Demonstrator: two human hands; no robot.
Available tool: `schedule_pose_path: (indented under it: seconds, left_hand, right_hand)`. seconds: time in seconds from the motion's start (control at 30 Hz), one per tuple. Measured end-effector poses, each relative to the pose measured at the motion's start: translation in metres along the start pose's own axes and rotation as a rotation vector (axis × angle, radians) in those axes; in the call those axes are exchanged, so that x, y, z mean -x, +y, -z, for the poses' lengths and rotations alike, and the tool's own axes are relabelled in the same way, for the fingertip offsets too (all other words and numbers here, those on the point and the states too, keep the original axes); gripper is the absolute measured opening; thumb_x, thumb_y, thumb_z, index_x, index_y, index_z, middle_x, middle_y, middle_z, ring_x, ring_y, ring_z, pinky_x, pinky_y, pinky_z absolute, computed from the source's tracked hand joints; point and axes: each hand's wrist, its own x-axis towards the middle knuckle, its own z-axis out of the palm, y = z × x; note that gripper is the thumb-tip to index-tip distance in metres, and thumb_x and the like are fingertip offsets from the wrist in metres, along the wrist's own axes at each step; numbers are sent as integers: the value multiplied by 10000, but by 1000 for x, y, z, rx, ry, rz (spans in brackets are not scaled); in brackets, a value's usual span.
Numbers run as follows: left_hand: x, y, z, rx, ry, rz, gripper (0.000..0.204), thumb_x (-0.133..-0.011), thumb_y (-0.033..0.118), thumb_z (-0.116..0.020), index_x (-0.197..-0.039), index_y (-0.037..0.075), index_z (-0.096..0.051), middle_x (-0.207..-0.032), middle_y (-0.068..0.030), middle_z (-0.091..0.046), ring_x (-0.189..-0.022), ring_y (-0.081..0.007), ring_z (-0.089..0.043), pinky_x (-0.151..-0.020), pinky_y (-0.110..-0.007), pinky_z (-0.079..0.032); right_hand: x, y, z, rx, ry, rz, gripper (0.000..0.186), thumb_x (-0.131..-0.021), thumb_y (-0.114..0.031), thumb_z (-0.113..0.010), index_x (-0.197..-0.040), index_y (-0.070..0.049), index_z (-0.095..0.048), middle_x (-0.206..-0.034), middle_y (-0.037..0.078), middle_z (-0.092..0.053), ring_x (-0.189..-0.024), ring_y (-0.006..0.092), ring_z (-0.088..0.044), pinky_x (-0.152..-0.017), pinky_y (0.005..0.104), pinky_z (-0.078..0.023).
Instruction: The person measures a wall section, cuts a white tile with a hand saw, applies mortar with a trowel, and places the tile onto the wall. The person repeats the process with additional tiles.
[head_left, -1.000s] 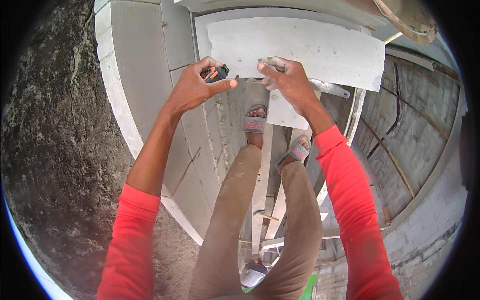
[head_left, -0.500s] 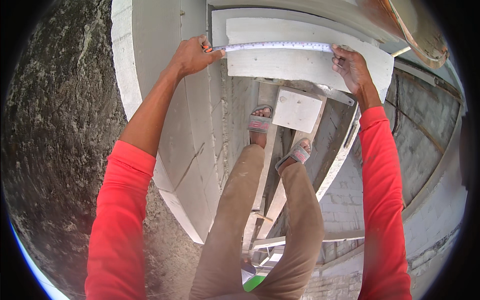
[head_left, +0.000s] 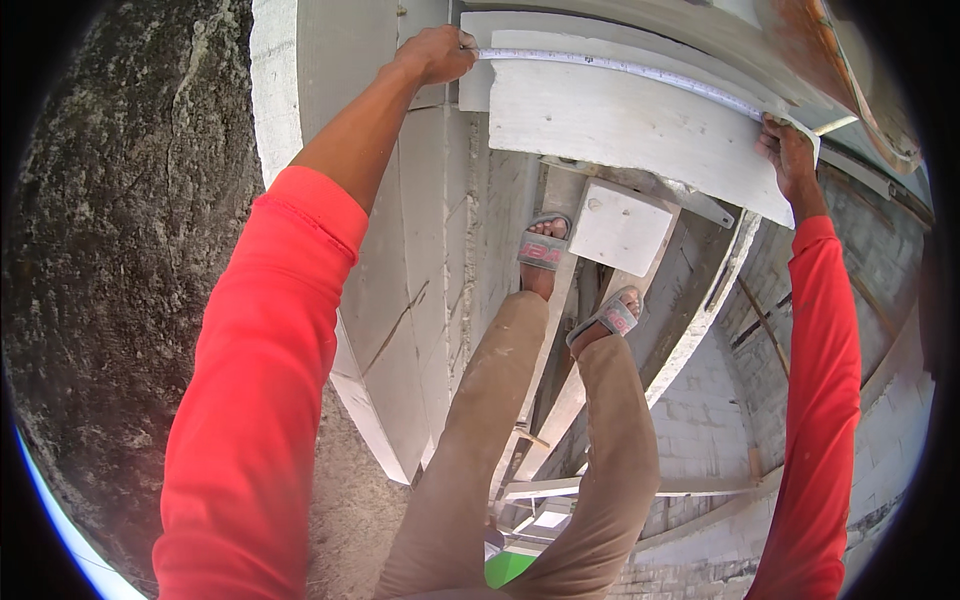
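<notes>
A pale tape measure blade (head_left: 620, 68) is stretched across a white board (head_left: 640, 120) at the top of the view. My left hand (head_left: 437, 55) is closed on the tape measure at the blade's left end, by the upper left corner of the board; the case is mostly hidden by the fingers. My right hand (head_left: 787, 152) grips the blade's other end at the board's right edge. A second white sheet shows behind the board, and a small square white piece (head_left: 620, 228) lies on the beams below.
My sandalled feet (head_left: 545, 248) stand on narrow beams (head_left: 545, 445) with gaps and a drop between them. A dark rough wall (head_left: 120, 300) runs along the left, beside a pale block wall (head_left: 350, 150). A pipe (head_left: 840, 70) is at the top right; block walls lie below right.
The blade has been drawn out from the orange-and-black case and spans the board. Both hands moved upward and apart, then shifted further up and right in the view.
</notes>
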Motion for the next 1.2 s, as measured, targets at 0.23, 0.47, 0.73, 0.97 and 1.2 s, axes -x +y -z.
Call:
schedule_pose_path:
  seconds: [0.23, 0.47, 0.73, 0.97, 1.2]
  left_hand:
    - [-19, 0, -5, -44, -37, -89, 353, -1020, 325, -634, -1290, 147, -776, -1178, -133, -780, -1112, -340, -718, -1014, -449, -544]
    - [-30, -11, -16, 11, 88, -151, 355, -1023, 322, -661, -1238, 79, -806, -1034, -215, -783, -970, -377, -734, -938, -474, -549]
    - [-36, -15, -15, 41, 75, -213, 389, -1033, 354, -668, -1265, 73, -805, -1007, -193, -779, -966, -350, -730, -947, -445, -547]
    - [-31, -11, -6, 59, -11, -269, 356, -1029, 323, -653, -1179, 35, -799, -956, -175, -764, -929, -328, -718, -930, -444, -534]
    - [-51, -15, -11, 39, 62, -359, 304, -975, 266, -648, -1066, 14, -792, -913, -177, -747, -881, -325, -693, -892, -439, -530]
  right_hand:
    - [3, -3, -10, 124, 140, 139, 397, -981, -262, -753, -1252, 28, -757, -1092, 76, -745, -943, 204, -714, -896, 362, -606]
    - [17, -26, -17, 735, 143, 381, 379, -953, -174, -740, -1259, 48, -747, -924, 143, -741, -820, 210, -721, -832, 380, -607]
    - [21, -27, -6, 1302, 111, 676, 493, -827, 43, -634, -1319, 58, -665, -1267, 336, -665, -1146, 524, -652, -981, 551, -529]
    - [27, -30, -12, 1261, 110, 725, 385, -817, 91, -598, -1202, 91, -617, -1178, 345, -669, -1072, 544, -658, -923, 570, -527]
    - [29, -25, -17, 1265, 178, 761, 337, -794, 89, -609, -1131, 93, -607, -1152, 357, -668, -1025, 553, -665, -889, 577, -534]
